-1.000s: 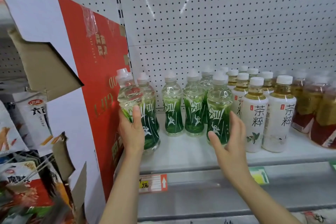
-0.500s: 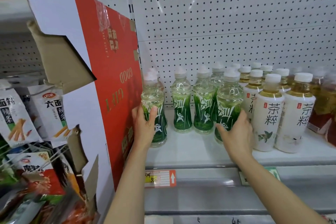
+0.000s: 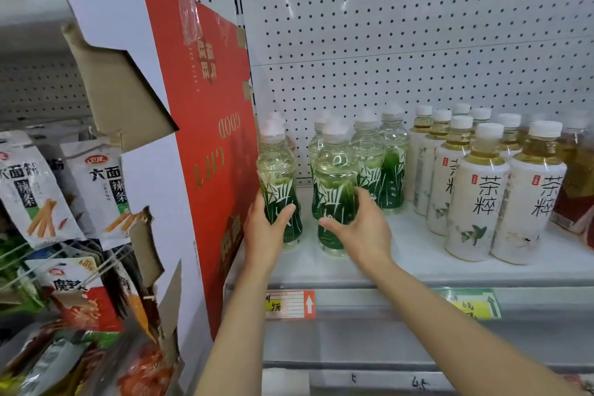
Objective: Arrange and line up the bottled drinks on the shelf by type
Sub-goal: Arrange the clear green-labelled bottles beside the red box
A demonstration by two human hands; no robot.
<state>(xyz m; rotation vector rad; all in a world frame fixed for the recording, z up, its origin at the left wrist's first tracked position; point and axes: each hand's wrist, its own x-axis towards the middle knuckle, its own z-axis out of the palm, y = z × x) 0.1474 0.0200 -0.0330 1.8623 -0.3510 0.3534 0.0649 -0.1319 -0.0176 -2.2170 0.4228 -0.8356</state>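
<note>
Two green-label bottles are standing upright: your left hand (image 3: 266, 236) is gripping the left bottle (image 3: 279, 193), your right hand (image 3: 363, 231) is wrapping the near-right bottle (image 3: 334, 193) just beside it.

green-labelled bottles (image 3: 334, 199), white tea bottles (image 3: 475, 202), red carton (image 3: 205, 138)

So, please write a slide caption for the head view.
Left hand and right hand each hold a green-label bottle on the shelf.
</note>
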